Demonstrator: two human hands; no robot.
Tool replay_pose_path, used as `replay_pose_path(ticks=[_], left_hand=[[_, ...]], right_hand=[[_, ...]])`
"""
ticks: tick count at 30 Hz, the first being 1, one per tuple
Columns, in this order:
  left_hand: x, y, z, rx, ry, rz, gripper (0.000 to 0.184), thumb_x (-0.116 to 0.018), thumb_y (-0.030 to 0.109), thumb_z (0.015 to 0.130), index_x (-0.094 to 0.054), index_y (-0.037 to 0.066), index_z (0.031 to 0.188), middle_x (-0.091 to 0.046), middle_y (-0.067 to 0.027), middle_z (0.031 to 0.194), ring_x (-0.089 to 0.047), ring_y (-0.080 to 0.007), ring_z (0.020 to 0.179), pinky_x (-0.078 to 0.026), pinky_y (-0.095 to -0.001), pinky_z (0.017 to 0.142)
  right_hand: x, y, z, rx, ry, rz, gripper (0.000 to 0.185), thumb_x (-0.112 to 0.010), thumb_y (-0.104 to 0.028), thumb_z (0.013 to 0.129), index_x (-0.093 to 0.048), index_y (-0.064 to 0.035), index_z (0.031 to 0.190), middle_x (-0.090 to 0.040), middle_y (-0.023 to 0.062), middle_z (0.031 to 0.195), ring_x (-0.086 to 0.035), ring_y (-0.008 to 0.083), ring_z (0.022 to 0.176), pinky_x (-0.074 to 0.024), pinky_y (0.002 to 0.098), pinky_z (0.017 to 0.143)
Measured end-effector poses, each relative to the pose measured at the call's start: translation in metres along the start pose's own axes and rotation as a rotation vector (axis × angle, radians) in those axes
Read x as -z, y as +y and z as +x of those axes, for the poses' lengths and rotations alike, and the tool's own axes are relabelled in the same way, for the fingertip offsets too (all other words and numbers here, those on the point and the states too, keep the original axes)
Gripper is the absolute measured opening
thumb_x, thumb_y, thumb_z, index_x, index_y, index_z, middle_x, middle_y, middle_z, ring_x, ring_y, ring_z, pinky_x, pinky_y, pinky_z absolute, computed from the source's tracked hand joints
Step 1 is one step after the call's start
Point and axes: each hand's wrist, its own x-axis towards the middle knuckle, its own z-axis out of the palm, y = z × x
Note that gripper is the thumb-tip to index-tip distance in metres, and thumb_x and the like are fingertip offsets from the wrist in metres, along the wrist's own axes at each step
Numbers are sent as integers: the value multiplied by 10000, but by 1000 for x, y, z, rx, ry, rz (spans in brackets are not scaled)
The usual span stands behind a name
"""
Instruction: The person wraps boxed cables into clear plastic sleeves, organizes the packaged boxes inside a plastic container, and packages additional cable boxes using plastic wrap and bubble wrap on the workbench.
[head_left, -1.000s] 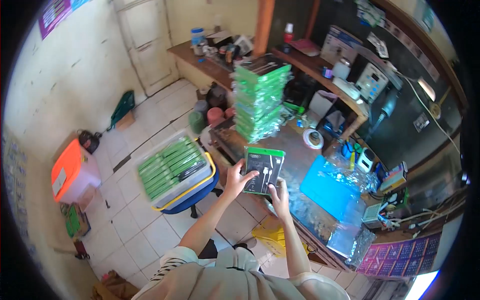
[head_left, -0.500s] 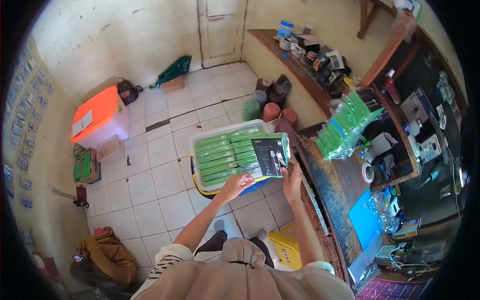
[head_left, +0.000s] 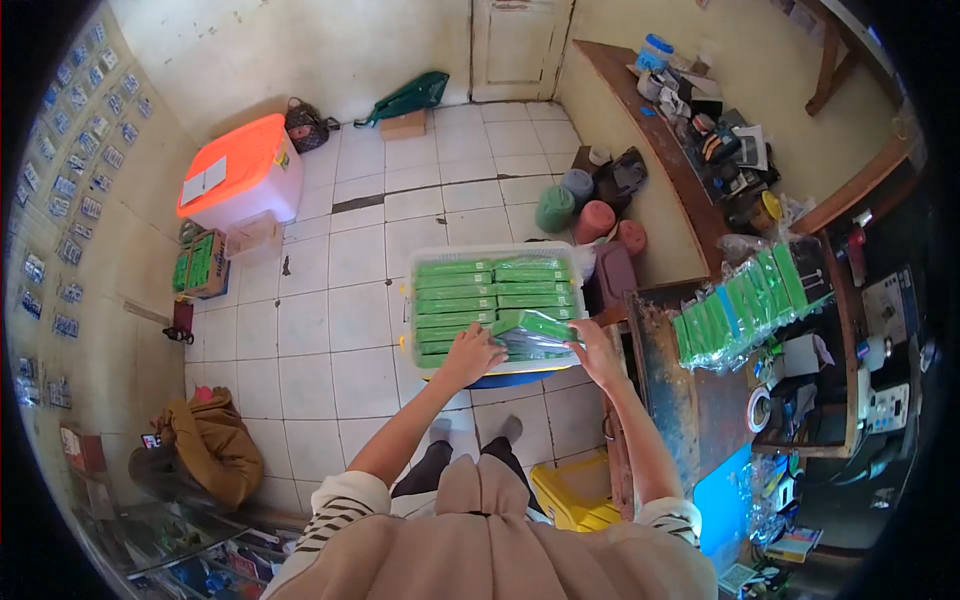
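Head view: white floor tiles (head_left: 310, 350) stretch left of the tub (head_left: 495, 250); the scuffed workbench (head_left: 715, 425) stands near its right edge. The right hand (head_left: 597, 352) has its fingers clamped on a green-edged pack (head_left: 542, 324), tilted over the tub's near right part; whether the left hand's (head_left: 476, 357) fingers grip, I cannot tell.

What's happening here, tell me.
A person is working over a bin of green-edged packs laid in two columns. Their right hand holds the right end of a tilted pack over the bin's near right part; the left hand is at its left, its grip unclear. A stack of similar packs stands on the bench to the right.
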Motion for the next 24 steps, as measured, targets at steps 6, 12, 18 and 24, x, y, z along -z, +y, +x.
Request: replay_pose_path(ticks=[6, 12, 18, 24], left_hand=[[-12, -8, -7, 55, 39, -88, 167, -606, 289, 744, -664, 155, 824, -496, -30, 848, -492, -197, 831, -470, -309, 679], [-8, -2, -1, 214, -20, -84, 142, -621, 272, 723, -655, 150, 787, -509, -28, 861, -512, -204, 859, -488, -338, 645], [-23, -2, 11, 495, -103, -105, 184, -653, 269, 675, -587, 125, 770, -552, -55, 798, -572, -243, 789, -482, -370, 626], [-16, -5, 14, 508, -101, -103, 401, -679, 355, 648, -491, 167, 947, -554, -62, 781, -583, -268, 766, -471, -386, 575]], right_hand=[[14, 7, 12, 180, -170, -295, 375, -644, -112, 697, -511, -66, 1044, -532, 90, 903, -533, 262, 878, -457, 365, 742], [21, 6, 22, 332, -242, -425, 378, -650, -103, 671, -529, -67, 1027, -530, 67, 875, -539, 240, 851, -500, 329, 674], [21, 4, 24, 368, -271, -514, 431, -657, -84, 643, -508, -58, 1046, -517, 61, 864, -534, 220, 850, -502, 309, 657], [23, -4, 25, 335, -282, -546, 416, -649, -103, 642, -512, -68, 1033, -506, 52, 859, -531, 212, 839, -507, 306, 633]])
